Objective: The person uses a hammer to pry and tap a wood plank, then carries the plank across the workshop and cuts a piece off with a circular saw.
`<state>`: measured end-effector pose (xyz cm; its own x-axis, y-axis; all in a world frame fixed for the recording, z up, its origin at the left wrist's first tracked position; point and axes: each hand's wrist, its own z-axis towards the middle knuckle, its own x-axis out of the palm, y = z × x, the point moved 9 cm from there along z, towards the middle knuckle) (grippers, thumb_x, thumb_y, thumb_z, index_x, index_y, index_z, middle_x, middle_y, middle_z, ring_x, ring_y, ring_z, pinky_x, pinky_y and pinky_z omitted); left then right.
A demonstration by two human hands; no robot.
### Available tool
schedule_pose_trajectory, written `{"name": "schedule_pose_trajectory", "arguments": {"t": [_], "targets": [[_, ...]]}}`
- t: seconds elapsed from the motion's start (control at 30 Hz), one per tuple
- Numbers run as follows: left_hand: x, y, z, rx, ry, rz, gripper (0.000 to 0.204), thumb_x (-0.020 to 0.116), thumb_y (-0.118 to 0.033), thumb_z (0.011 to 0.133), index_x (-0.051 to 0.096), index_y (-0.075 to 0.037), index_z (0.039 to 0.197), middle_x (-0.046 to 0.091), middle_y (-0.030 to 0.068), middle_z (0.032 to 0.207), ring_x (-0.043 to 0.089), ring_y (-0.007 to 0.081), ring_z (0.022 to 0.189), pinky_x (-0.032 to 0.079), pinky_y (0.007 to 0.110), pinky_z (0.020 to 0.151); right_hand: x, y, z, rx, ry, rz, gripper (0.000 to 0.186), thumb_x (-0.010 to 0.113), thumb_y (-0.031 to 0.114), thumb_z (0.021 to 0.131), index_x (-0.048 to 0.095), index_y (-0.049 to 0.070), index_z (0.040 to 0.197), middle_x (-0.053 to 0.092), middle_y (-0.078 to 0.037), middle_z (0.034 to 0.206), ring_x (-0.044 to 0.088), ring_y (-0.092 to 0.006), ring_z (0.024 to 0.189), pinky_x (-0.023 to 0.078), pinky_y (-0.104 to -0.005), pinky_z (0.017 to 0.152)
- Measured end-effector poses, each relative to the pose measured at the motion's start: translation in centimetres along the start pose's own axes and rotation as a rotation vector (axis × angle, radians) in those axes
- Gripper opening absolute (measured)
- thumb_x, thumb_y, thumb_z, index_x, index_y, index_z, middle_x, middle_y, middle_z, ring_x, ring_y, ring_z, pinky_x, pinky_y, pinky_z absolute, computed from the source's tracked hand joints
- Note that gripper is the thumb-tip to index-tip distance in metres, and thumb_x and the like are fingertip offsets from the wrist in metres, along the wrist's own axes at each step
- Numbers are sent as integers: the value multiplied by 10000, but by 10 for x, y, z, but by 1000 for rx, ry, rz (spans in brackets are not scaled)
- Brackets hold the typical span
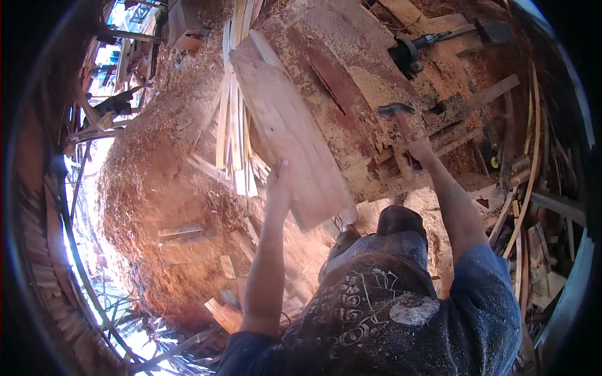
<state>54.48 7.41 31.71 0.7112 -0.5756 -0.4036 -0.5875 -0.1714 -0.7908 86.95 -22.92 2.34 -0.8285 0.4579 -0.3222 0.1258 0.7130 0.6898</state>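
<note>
Board in left grip, hammer in right, gap of table between

Key relation: the wide pale board lies up and to the right of the left hand, which has it by the left long edge, nearer-end half. Long axis slants: far end up-left, near end down-right toward the person's legs. So most of the length runs out past the grip, away from the body. Left grip clamped on that edge, thumb on the top face; fingers underneath hidden.

Right hand well apart from the board, off to its right. Grip closed round the handle of a hammer; head points away from the person, handle tipped slightly left going out. Can't tell if the hammer rests on the table or hangs just over it.

Left hand is clearly the nearer one to the board. Between board and hammer: sawdust-strewn table top with a dark reddish slot cut or worn into it, can't tell which. Thin pale strips bunched along the board's left side, running roughly lengthwise, partly covered by it or just beside; contact unclear.
</note>
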Motion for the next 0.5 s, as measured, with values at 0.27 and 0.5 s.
{"name": "schedule_pose_trajectory", "arguments": {"t": [0.27,0.5], "targets": [[-8,-41,-21,59,96,179,514,593,-373,1010,624,112,1178,683,160,1017,632,228,942,494,370,855,50,65,-248,115,-205,927,333,559,402,1063,522,73,1029,533,-39,675,496,-134,459,433,-323,428],[-7,-40,-19,200,105,279,804,562,-508,971,535,222,1305,609,356,1287,588,403,1233,430,421,1058,137,101,-387,14,-342,570,421,537,478,1063,520,65,1142,616,-70,818,595,-161,601,495,-308,542]]}}
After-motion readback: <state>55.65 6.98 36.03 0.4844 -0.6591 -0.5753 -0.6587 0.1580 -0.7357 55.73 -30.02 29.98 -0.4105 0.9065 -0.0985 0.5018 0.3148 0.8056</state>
